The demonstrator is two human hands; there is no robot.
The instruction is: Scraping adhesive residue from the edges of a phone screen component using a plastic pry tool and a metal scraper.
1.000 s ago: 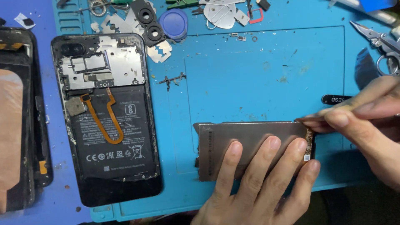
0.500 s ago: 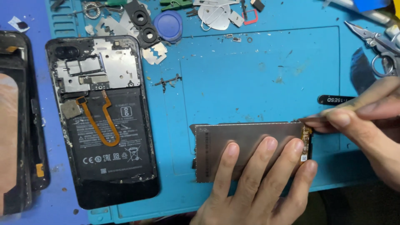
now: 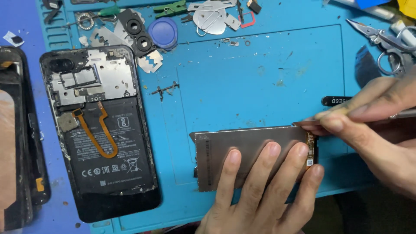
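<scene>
Display panel (image 3: 253, 156) under flat left hand (image 3: 264, 190); right hand (image 3: 372, 125) pinching probably tweezers; opened phone (image 3: 102, 130) alongside.

The opened phone (image 3: 102, 130) lies on the mat (image 3: 260, 73), left of the display panel (image 3: 242, 151).

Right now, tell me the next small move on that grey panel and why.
Probably slide the thin tool a little further along the grey panel at its right edge. The right hand holds the tip at the top right corner, by the connector strip, while the left hand presses the panel flat.
</scene>
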